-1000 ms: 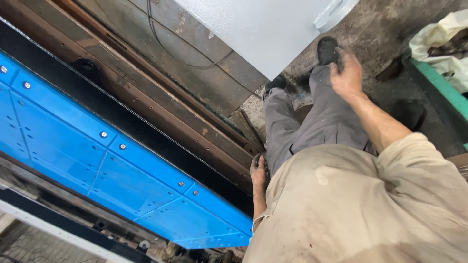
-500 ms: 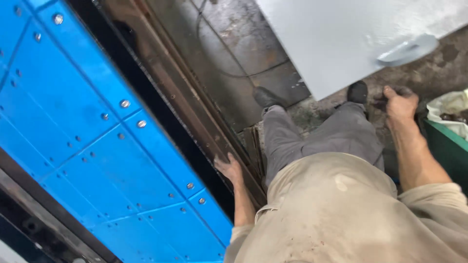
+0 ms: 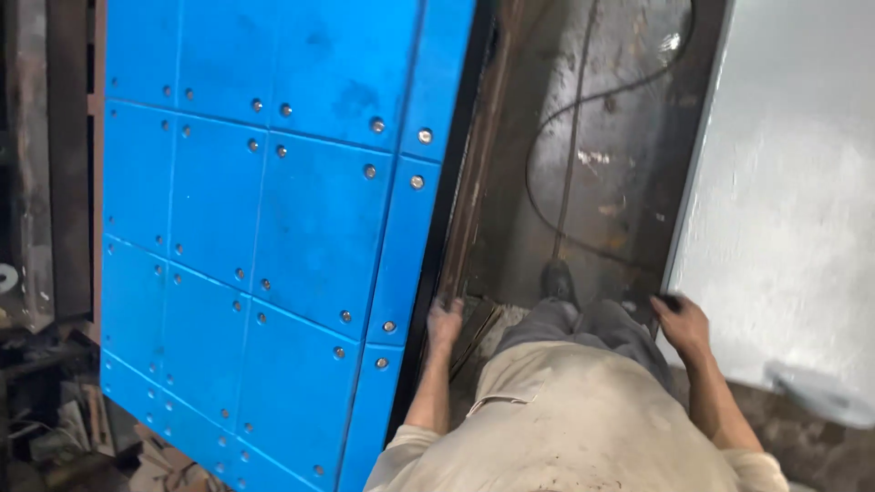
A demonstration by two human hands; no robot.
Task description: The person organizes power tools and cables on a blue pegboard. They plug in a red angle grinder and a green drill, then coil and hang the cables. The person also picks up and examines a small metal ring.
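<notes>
Roughly mid-move, judging by posture: the person is down low in a rusty metal channel (image 3: 583,182) between a big blue bolted panel (image 3: 273,210) and a pale grey painted slab (image 3: 793,200), both arms spread for support. Left hand (image 3: 445,323) is pressed flat on the rusty rail (image 3: 474,182) that runs along the black edge of the blue panel, fingers spread, palm down, nothing held in its grip. Right hand (image 3: 682,323) is set on the dark lower edge of the grey slab, fingers curled over a small dark thing there (too blurred to tell what it is, or whether the grip actually closes on it or only rests over it). One dark shoe (image 3: 558,278) is planted on the channel floor ahead of the knees; grey trouser legs and a stained beige shirt fill the bottom of the view. A thin black cable (image 3: 547,164) loops loose on the channel floor well ahead of the shoe, untouched. Blue panel looks fully bolted, rows of round fasteners all seated as far as visible. No tool visibly in use, so nothing shows as worked on yet; both hands are bracing only. Scrap and clutter lie at lower left, well apart from the hands.
</notes>
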